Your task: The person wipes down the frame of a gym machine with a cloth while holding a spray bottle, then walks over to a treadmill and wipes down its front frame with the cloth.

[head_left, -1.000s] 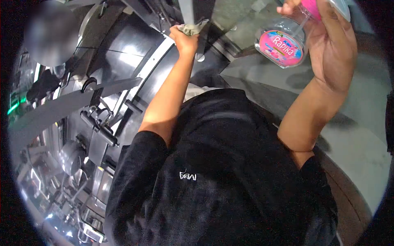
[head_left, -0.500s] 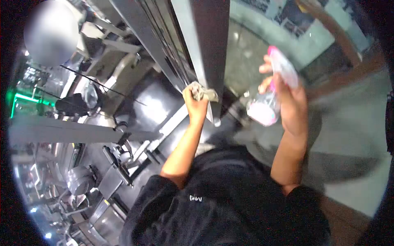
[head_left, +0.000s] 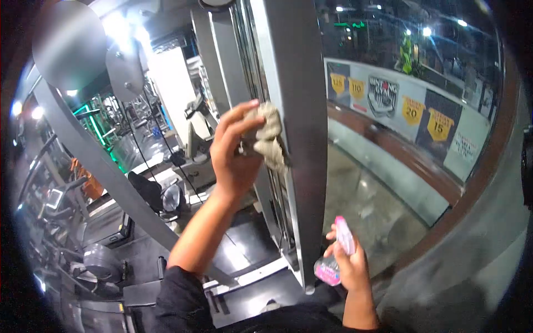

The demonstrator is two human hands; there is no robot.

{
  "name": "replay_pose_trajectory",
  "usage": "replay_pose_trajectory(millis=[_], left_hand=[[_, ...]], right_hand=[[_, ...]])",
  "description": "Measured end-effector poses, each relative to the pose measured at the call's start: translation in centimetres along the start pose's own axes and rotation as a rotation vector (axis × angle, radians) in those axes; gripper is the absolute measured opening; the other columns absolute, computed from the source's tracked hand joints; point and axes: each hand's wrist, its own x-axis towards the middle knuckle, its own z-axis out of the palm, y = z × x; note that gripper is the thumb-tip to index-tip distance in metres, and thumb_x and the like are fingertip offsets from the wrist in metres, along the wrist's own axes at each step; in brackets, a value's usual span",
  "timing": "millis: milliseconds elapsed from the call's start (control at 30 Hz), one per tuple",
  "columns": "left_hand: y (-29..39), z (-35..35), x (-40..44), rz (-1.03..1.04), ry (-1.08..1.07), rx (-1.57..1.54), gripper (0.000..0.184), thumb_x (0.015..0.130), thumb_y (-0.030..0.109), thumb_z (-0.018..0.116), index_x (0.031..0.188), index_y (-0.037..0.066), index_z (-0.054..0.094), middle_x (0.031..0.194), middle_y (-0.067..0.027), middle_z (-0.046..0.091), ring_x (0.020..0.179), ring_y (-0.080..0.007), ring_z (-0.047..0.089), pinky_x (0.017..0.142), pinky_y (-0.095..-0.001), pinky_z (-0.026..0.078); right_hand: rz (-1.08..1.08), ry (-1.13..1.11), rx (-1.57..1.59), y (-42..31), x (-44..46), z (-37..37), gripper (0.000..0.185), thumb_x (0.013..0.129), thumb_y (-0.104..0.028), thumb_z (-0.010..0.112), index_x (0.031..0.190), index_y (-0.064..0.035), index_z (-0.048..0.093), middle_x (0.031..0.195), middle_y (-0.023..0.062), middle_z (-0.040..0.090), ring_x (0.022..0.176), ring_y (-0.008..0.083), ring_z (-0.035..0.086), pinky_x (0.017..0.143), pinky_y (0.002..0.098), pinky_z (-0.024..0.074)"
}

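Observation:
My left hand [head_left: 236, 150] is raised at the centre, its fingers closed round a crumpled beige cloth [head_left: 269, 136]. The cloth touches the pale front edge of a tall grey machine upright [head_left: 302, 133]. Lower down and to the right, my right hand [head_left: 352, 263] grips a clear spray bottle [head_left: 327, 271] with a pink-and-white spray head and a pink label. The bottle is to the right of the upright's lower end, apart from it.
Cables and guide rods run beside the upright. Gym machines, a slanted grey beam [head_left: 111, 161] and a black bench [head_left: 147, 191] stand at the left. On the right, a window [head_left: 411, 50] has posters [head_left: 383, 100] below it.
The view has tilted up along the upright. My left hand has moved higher with the cloth. My right hand, still holding the bottle, now appears lower in the view.

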Motion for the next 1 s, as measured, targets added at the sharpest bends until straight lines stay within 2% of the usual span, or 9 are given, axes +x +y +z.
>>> replay_pose_trajectory(millis=[233,333,400,567,800,867,900,933,1000], left_hand=[[-1.5,0.4,16.7,0.504,-0.123,0.302,0.052,0.071,-0.005,0.075,0.121,0.010,0.067,0.134,-0.0088,0.065,0.123,-0.0341,0.059,0.104,-0.0433,0.049],[-3.1,0.8,23.4,0.781,-0.135,0.555,0.044,0.075,0.002,0.075,0.117,0.013,0.068,0.130,-0.0069,0.065,0.122,-0.0326,0.060,0.101,-0.0444,0.050],[-3.1,0.6,26.4,0.698,-0.145,0.673,0.044,0.082,-0.002,0.072,0.123,0.013,0.068,0.135,-0.0074,0.065,0.127,-0.0341,0.057,0.108,-0.0432,0.048],[-3.3,2.7,25.0,0.570,-0.291,0.685,0.049,0.078,0.002,0.073,0.125,0.012,0.064,0.130,-0.0117,0.063,0.123,-0.0350,0.058,0.103,-0.0449,0.050],[-0.5,4.9,15.5,0.787,-0.785,0.524,0.032,0.090,0.013,0.069,0.122,0.017,0.068,0.129,-0.0066,0.064,0.122,-0.0270,0.059,0.106,-0.0427,0.049],[-0.5,4.2,17.1,0.890,-0.798,0.508,0.034,0.090,0.010,0.068,0.124,0.015,0.068,0.130,-0.0077,0.064,0.118,-0.0271,0.060,0.102,-0.0419,0.051],[0.1,3.4,18.4,0.568,-0.796,0.506,0.035,0.089,0.006,0.068,0.123,0.013,0.069,0.126,-0.0081,0.065,0.113,-0.0271,0.062,0.096,-0.0398,0.054],[-2.4,3.3,20.5,0.784,-0.637,0.581,0.032,0.090,0.003,0.066,0.120,0.012,0.070,0.119,-0.0084,0.066,0.109,-0.0275,0.063,0.091,-0.0378,0.056],[-3.4,2.0,25.5,0.707,-0.538,0.676,0.033,0.089,-0.002,0.064,0.120,0.010,0.070,0.121,-0.0100,0.066,0.106,-0.0284,0.065,0.094,-0.0369,0.057]], right_hand=[[0.029,0.021,-0.021,0.0,-0.6,0.0,0.047,0.103,-0.017,0.062,0.142,0.0026,0.046,0.118,0.0088,0.059,0.086,0.0132,0.062,0.079,0.0301,0.0544],[-0.012,0.040,-0.129,0.1,-0.6,-0.3,0.053,0.103,-0.032,0.063,0.140,0.0044,0.050,0.116,0.0112,0.063,0.081,0.0148,0.065,0.077,0.0314,0.0545],[-0.011,0.059,-0.142,-0.3,-0.5,0.0,0.051,0.103,-0.030,0.063,0.138,0.0046,0.051,0.116,0.0111,0.063,0.080,0.0146,0.065,0.078,0.0314,0.0540],[-0.050,0.073,-0.195,-0.7,-0.5,-0.2,0.048,0.104,-0.029,0.063,0.136,0.0046,0.052,0.117,0.0108,0.062,0.080,0.0138,0.064,0.079,0.0314,0.0530],[-0.041,0.091,-0.173,-1.2,-0.4,0.2,0.048,0.104,-0.029,0.062,0.137,0.0047,0.052,0.117,0.0109,0.062,0.080,0.0143,0.064,0.080,0.0306,0.0520],[-0.028,0.094,-0.130,-0.5,-0.3,0.0,0.048,0.103,-0.028,0.062,0.137,0.0047,0.052,0.118,0.0112,0.061,0.080,0.0147,0.063,0.080,0.0302,0.0517],[-0.028,0.089,-0.127,-0.5,-0.3,0.0,0.048,0.103,-0.027,0.061,0.138,0.0046,0.051,0.118,0.0114,0.061,0.081,0.0146,0.063,0.080,0.0302,0.0516],[-0.024,0.091,-0.129,-0.7,-0.3,0.0,0.048,0.103,-0.026,0.061,0.139,0.0046,0.051,0.118,0.0117,0.061,0.081,0.0146,0.063,0.080,0.0301,0.0515],[-0.037,0.104,-0.142,-0.9,-0.1,-0.1,0.049,0.103,-0.025,0.061,0.141,0.0045,0.050,0.118,0.0120,0.061,0.081,0.0143,0.063,0.080,0.0300,0.0512]])
